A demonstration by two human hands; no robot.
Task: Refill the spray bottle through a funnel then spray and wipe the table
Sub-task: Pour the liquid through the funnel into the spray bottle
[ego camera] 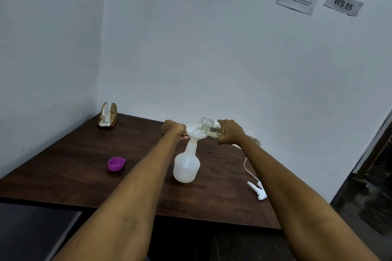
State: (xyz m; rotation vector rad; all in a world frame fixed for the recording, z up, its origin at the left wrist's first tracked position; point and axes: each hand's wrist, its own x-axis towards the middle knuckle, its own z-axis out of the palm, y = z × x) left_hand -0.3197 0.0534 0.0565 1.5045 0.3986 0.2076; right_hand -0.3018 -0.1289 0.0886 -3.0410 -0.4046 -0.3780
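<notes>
A white spray bottle (186,165) without its head stands upright in the middle of the dark wooden table (74,154). A white funnel (196,132) sits in its neck. My left hand (172,129) grips the funnel's left rim. My right hand (230,131) holds a clear bottle (209,126) tipped on its side, its mouth over the funnel, with pale yellowish liquid inside. The white trigger spray head (257,189) with its thin tube lies on the table to the right.
A purple cap (116,164) lies upside down on the table's left part. A golden napkin holder (108,115) with white tissue stands at the far left corner by the wall. The table's right edge drops off near the spray head.
</notes>
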